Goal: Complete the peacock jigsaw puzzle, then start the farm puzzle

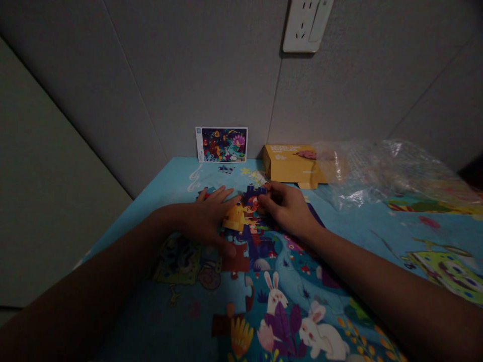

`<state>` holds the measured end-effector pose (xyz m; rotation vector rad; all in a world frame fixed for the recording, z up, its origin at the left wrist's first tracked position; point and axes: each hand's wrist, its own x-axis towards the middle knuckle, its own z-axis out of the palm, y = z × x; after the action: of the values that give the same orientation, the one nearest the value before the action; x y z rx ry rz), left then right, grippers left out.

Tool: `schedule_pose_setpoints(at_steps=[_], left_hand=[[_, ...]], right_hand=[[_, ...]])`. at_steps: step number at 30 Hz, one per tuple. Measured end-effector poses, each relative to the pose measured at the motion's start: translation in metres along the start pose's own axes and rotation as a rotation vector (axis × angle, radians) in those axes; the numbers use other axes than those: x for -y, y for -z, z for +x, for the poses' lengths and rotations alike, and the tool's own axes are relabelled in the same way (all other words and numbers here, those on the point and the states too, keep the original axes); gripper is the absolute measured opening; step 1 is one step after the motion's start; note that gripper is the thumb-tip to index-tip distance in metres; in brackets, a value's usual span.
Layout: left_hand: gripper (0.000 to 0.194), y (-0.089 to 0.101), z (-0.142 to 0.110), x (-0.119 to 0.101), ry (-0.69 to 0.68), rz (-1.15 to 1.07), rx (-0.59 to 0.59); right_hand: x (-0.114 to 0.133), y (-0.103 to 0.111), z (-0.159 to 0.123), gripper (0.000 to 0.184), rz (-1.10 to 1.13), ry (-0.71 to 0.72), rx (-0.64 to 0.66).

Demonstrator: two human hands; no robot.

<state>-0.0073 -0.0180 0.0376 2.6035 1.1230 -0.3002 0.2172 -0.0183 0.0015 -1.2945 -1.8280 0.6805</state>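
Observation:
A partly joined jigsaw puzzle [287, 276] with white rabbits, plants and a blue stream lies on the blue patterned table cover [169, 186]. My left hand [207, 218] rests palm down, fingers spread, over the puzzle's upper left part, beside a yellow figure. At the puzzle's upper edge, my right hand [289, 206] pinches a dark purple puzzle piece [250, 191] between thumb and fingers. That piece touches or overlaps its neighbours; I cannot tell if it is joined. Part of the puzzle is hidden under my hands and right forearm.
A picture card [222, 143] leans against the wall, with a loose puzzle piece [226, 169] in front. Right of it are a yellow puzzle box [290, 168] and a crumpled clear plastic bag [385, 171]. A wall socket [302, 30] is above.

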Motion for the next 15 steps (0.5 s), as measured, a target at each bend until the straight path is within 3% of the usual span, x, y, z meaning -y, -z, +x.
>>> schedule_pose_setpoints(at_steps=[4, 11, 15], left_hand=[[0.126, -0.0013, 0.0055, -0.0108, 0.101, -0.004, -0.015], [0.122, -0.0003, 0.0037, -0.0054, 0.098, -0.022, 0.037], [0.116, -0.0052, 0.0051, -0.0036, 0.074, -0.007, 0.0]], right_hand=[[-0.0006, -0.0007, 0.0004, 0.013, 0.015, 0.005, -0.01], [-0.0038, -0.002, 0.0019, 0.012, 0.035, 0.014, -0.034], [-0.0066, -0.0031, 0.0028, 0.011, 0.066, 0.029, -0.048]])
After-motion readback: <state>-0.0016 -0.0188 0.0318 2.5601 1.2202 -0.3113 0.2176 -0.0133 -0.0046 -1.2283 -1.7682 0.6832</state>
